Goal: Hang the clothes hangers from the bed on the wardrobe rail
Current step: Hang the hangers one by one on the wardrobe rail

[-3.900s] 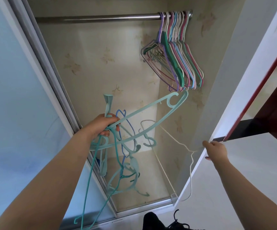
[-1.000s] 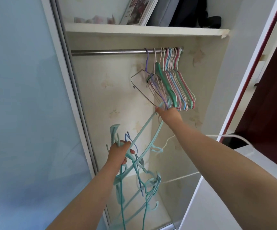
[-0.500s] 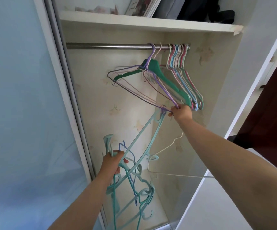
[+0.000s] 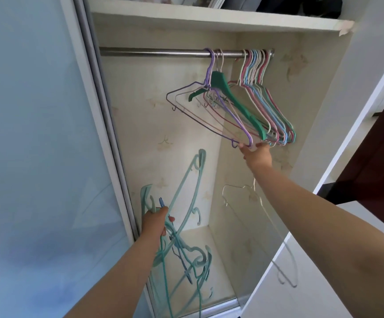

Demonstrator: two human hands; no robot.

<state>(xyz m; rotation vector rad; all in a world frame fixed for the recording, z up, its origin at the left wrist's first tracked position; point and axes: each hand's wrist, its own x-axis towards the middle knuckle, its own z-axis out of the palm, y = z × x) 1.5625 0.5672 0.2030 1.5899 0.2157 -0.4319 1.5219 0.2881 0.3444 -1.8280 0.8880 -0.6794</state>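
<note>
At the far left stood the pale blue sliding door (image 4: 37,134), drawn aside from the open wardrobe. Just beside its frame, low down, our left hand (image 4: 155,222) gripped a tangled bunch of teal hangers (image 4: 181,251), fingers curled round their upper ends while the rest dangled below. Above, the wardrobe rail (image 4: 152,52) ran across under the shelf (image 4: 209,18). Toward its right half hung the hangers already placed: a purple wire one (image 4: 230,113) and a green one (image 4: 237,99) swung out leftward, then a close row of pink, blue and white ones (image 4: 269,106). Our right hand (image 4: 256,153) reached up to their lower tips, fingers touching the purple hanger's end; we could not tell whether they pinched it. A white wire hanger (image 4: 262,210), blurred, hung near our right forearm.
</note>
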